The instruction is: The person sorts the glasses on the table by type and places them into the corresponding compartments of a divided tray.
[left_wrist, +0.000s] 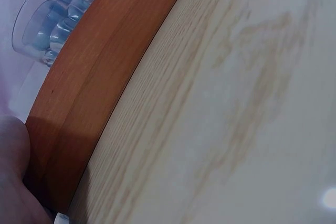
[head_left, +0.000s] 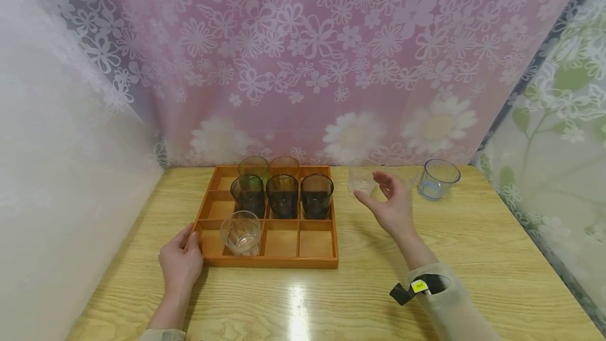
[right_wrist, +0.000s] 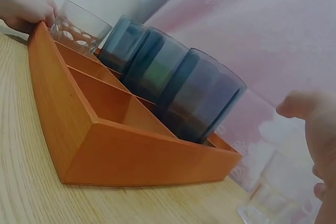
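Observation:
My left hand (head_left: 181, 262) grips the front left corner of a divided wooden tray (head_left: 270, 262), thumb by the rim. In the tray's front row stands a clear glass (head_left: 242, 233), left of the middle. Three dark glasses (head_left: 282, 197) fill part of the middle row. Behind them are a green-tinted glass (head_left: 253, 164) and an amber-tinted one (head_left: 284, 162). To the right of the tray, my right hand (head_left: 394, 207) is beside another clear glass (head_left: 362, 179), thumb and fingers spread apart. The right wrist view shows this glass (right_wrist: 268, 192) below the hand, with a gap between them.
A glass with a blue rim (head_left: 437, 180) stands at the back right of the wooden table (head_left: 360, 288). Flowered curtains (head_left: 284, 67) hang close behind the table and along its sides. A black strap with a yellow label (head_left: 418, 286) is on the right wrist.

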Tool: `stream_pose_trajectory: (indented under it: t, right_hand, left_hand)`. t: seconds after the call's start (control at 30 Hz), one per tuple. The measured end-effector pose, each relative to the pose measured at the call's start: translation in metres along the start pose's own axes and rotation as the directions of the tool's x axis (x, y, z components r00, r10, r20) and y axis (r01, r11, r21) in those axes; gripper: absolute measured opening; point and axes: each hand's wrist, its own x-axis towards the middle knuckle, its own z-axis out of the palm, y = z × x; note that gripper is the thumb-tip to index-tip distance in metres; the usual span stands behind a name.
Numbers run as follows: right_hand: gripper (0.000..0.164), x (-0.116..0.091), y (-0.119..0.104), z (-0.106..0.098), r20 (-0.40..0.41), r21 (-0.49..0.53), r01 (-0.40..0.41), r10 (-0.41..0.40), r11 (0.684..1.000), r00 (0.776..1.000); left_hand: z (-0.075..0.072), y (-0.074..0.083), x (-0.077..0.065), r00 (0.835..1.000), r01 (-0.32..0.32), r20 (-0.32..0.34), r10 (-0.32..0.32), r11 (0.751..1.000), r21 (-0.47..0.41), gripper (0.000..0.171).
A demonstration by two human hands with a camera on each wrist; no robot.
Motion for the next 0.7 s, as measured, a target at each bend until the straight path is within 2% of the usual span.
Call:
stream_pose_trajectory:
  t: [0.13, 0.3, 0.7]
  right_hand:
    - [0.067, 0.001, 0.005, -0.001, -0.075, -0.026, -0.008, 0.006, 1.0, 0.997]
    - [0.072, 0.001, 0.011, -0.003, -0.108, -0.073, -0.03, 0.022, 0.997, 0.994]
    - [0.094, 0.012, 0.023, 0.003, -0.045, -0.068, -0.086, 0.083, 0.994, 0.996]
  left_hand:
    - [0.0, -0.001, 0.0, 1.0, 0.001, 0.003, -0.001, 1.0, 0.005, 0.035]
    - [0.0, -0.002, 0.001, 1.0, -0.002, 0.0, 0.002, 1.0, 0.007, 0.035]
    - [0.0, -0.002, 0.002, 1.0, 0.003, -0.008, -0.003, 1.0, -0.02, 0.035]
